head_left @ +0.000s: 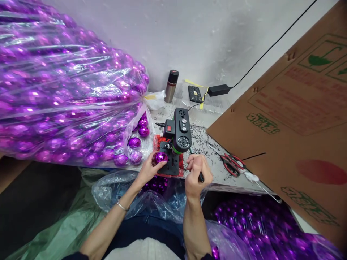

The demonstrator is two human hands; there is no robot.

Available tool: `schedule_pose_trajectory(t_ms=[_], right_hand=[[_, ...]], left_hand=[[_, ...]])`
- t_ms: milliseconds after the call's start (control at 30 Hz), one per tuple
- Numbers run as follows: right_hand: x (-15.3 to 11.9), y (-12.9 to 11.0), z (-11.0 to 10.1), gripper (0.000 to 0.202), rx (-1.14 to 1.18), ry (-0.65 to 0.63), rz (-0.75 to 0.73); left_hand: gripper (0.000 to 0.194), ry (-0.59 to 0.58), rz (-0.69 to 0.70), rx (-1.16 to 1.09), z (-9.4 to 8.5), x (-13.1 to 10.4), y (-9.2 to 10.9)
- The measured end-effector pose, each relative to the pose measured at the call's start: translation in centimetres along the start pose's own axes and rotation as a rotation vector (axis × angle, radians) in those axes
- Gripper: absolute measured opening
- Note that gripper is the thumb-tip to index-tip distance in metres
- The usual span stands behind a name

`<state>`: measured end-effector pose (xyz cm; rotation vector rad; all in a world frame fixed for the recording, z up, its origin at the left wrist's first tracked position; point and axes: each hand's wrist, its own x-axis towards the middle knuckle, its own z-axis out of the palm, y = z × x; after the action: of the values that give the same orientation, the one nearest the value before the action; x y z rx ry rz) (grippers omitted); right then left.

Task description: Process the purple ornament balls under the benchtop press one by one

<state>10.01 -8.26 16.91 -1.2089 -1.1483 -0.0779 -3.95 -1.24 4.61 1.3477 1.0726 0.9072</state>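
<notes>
My left hand [148, 168] grips a shiny purple faceted ball [161, 157] between thumb and fingers. The ball is at the left edge of the black slotted base plate of a small black machine. That machine's upright body [181, 130] has round vents, silver buttons, a red switch and a green band. To its right, my right hand [198, 171] is closed in a fist around a black handle [201, 177], whose end shows below the fingers. A thin rod runs from near the machine toward this fist; whether the two are joined is hidden. Red material [181, 167] lies under the plate.
A large clear bag [67, 97] of purple balls fills the left; more balls [252, 220] lie below right. Red-handled scissors [231, 164] lie beside a leaning cardboard box [292, 119]. Behind stand a flask [171, 86], a phone [195, 94] and a power adapter [219, 90]. Dark shavings litter the table.
</notes>
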Motion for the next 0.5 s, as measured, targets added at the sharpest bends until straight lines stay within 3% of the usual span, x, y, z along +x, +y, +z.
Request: schedule_pose_trajectory(t_ms=[100, 267, 500], right_hand=[[-0.2, 0.3, -0.2, 0.039, -0.007, -0.015, -0.028], [-0.6, 0.6, -0.2, 0.036, 0.006, -0.015, -0.056], [-0.8, 0.8, -0.7, 0.032, -0.054, -0.06, -0.08]], left_hand=[[0.065, 0.01, 0.155, 0.228, 0.5, 0.7, -1.3], [0.06, 0.039, 0.432, 0.526, 1.1, 1.4, -1.7], [0.058, 0.072, 0.504, 0.586, 3.3, 1.8, -2.6]])
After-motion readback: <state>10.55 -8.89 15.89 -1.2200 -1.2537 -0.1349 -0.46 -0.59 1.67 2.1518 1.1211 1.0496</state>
